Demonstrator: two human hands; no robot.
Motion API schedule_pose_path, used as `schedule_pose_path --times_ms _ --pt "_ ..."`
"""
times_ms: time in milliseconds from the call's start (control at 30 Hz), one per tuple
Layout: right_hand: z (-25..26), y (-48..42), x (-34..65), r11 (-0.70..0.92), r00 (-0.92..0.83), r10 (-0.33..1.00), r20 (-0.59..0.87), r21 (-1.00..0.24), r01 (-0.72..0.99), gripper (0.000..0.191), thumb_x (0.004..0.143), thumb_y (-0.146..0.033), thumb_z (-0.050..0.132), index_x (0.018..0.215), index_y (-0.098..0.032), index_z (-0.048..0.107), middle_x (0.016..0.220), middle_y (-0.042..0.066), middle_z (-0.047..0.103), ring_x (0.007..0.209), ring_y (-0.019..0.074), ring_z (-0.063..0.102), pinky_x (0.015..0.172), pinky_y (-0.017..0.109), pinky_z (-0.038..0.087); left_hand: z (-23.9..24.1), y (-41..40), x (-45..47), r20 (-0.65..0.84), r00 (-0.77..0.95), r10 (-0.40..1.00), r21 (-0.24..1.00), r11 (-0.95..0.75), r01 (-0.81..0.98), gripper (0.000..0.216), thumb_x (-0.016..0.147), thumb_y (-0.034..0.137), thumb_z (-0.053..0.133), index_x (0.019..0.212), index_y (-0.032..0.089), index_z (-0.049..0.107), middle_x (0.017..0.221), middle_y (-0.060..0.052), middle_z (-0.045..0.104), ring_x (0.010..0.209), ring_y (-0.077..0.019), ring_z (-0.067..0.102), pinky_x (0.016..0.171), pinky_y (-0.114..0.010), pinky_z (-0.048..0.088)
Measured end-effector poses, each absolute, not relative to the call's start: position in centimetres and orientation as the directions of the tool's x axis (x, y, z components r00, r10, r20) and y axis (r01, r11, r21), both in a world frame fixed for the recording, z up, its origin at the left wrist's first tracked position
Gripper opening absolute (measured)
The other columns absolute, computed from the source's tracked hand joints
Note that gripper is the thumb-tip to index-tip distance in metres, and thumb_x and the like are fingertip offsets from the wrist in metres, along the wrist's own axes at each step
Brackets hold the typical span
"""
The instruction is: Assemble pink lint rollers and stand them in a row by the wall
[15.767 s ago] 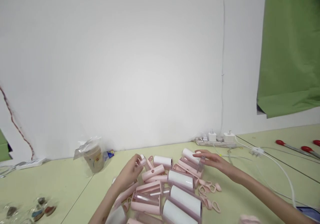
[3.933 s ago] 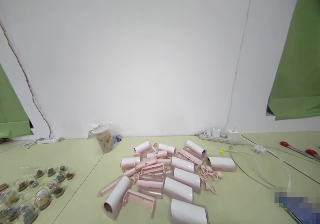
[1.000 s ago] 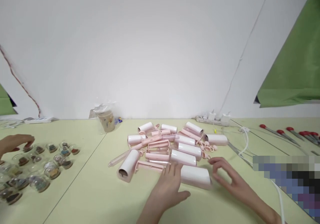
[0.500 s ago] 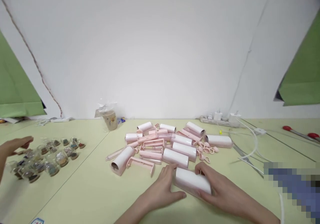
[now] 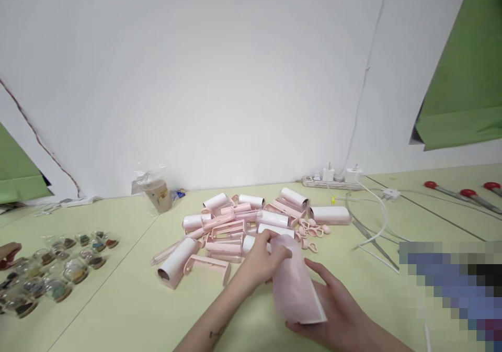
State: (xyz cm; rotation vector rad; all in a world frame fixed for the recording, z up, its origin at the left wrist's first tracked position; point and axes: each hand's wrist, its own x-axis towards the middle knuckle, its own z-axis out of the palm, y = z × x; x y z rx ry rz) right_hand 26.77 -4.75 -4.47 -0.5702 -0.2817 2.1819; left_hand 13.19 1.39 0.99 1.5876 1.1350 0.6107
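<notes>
Between my two hands is a white lint-roller refill in a pale pink cover [image 5: 295,284], held tilted above the table with its pink side facing me and a white edge at its lower end. My left hand [image 5: 257,263] is closed on its upper left end. My right hand [image 5: 339,310] grips it from the right and underneath; some fingers are hidden behind it. Just beyond lies a pile of white rolls [image 5: 178,260], pink roller frames [image 5: 207,269] and clear-and-pink handles [image 5: 223,250]. Small pink loops [image 5: 312,231] lie at the pile's right.
At the far left, another person's hand [image 5: 8,253] is by several small glass domes [image 5: 74,271]. A bagged cup [image 5: 157,195] stands near the wall. A power strip [image 5: 329,183], white cables [image 5: 386,213] and red-handled tools [image 5: 468,195] lie to the right.
The refill has been lifted off the table and turned, so its pink side shows instead of the white. My left hand has closed on its upper end. The view has shifted right.
</notes>
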Motion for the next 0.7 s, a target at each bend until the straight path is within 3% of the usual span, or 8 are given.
schedule_pose_path --times_ms 167,300,367,433,500,567,700 --pt "-4.8 -4.6 26.9 -0.616 -0.469 0.771 -0.431 -0.318 -0.720 0.036 0.079 -0.048 0.053 0.082 -0.013 0.061 0.063 0.006 0.064 0.059 0.0187 0.060 0.062 0.034 0.050 0.8 2.6 13.4 -0.115 0.420 0.900 0.974 0.019 0.226 0.013 0.068 0.025 0.042 0.079 0.022 0.037 0.057 0.007 0.040 0.037 -0.0069 0.035 0.028 -0.015 0.023" --pt "-5.1 -4.6 27.0 -0.604 -0.433 0.758 -0.488 -0.276 -0.747 0.033 0.077 -0.045 0.058 0.078 -0.012 0.060 0.062 0.006 0.064 0.057 0.0168 0.059 0.060 0.031 0.051 0.2 3.2 12.2 -0.092 0.412 0.907 0.987 0.029 0.157 0.022 0.065 0.025 0.041 0.085 0.022 0.032 0.057 0.008 0.041 0.034 -0.0067 0.034 0.029 -0.016 0.021" --pt "-5.2 -4.4 27.1 -0.585 -0.421 0.761 -0.494 -0.239 -0.775 0.030 0.077 -0.040 0.060 0.086 -0.012 0.060 0.067 0.007 0.064 0.059 0.0161 0.060 0.061 0.029 0.050 -0.1 3.1 11.2 -0.028 0.426 0.904 0.997 -0.003 0.073 0.029 0.064 0.028 0.045 0.089 0.023 0.032 0.060 0.007 0.043 0.037 -0.0074 0.037 0.030 -0.016 0.024" --pt "-5.1 -4.2 27.4 -0.533 -0.398 0.795 -0.458 -0.211 -0.819 0.030 0.078 -0.035 0.060 0.100 -0.015 0.059 0.074 0.006 0.064 0.065 0.0168 0.060 0.063 0.029 0.050 -0.3 2.5 9.8 0.098 0.450 0.888 0.995 -0.084 -0.051 0.038 0.066 0.032 0.051 0.098 0.023 0.034 0.075 0.001 0.051 0.051 -0.0113 0.050 0.040 -0.019 0.038" --pt "-4.7 -4.0 27.9 -0.458 -0.344 0.832 -0.436 -0.189 -0.869 0.033 0.078 -0.030 0.060 0.108 -0.017 0.055 0.080 0.008 0.064 0.072 0.0185 0.061 0.064 0.030 0.049 -0.6 1.6 8.2 0.224 0.490 0.842 0.974 -0.194 -0.113 0.046 0.069 0.034 0.056 0.110 0.022 0.037 0.102 -0.007 0.051 0.082 -0.0188 0.057 0.065 -0.026 0.047" --pt "-4.0 -3.7 28.7 -0.375 -0.277 0.854 -0.442 -0.152 -0.915 0.033 0.078 -0.028 0.059 0.109 -0.017 0.054 0.084 0.009 0.062 0.077 0.0198 0.060 0.063 0.030 0.048 -1.3 0.6 6.8 0.261 0.555 0.790 0.954 -0.298 -0.024 0.049 0.069 0.029 0.060 0.114 0.023 0.041 0.120 -0.009 0.042 0.109 -0.0241 0.045 0.088 -0.032 0.040" --pt "-2.5 -3.4 30.3 -0.258 -0.214 0.892 -0.398 -0.061 -0.964 0.027 0.080 -0.027 0.055 0.105 -0.019 0.055 0.087 0.007 0.060 0.079 0.0194 0.058 0.059 0.028 0.047 -4.0 -0.6 5.7 0.167 0.581 0.797 0.865 -0.402 0.302 0.047 0.066 0.018 0.063 0.108 0.025 0.043 0.121 -0.007 0.041 0.117 -0.0239 0.035 0.098 -0.038 0.031"
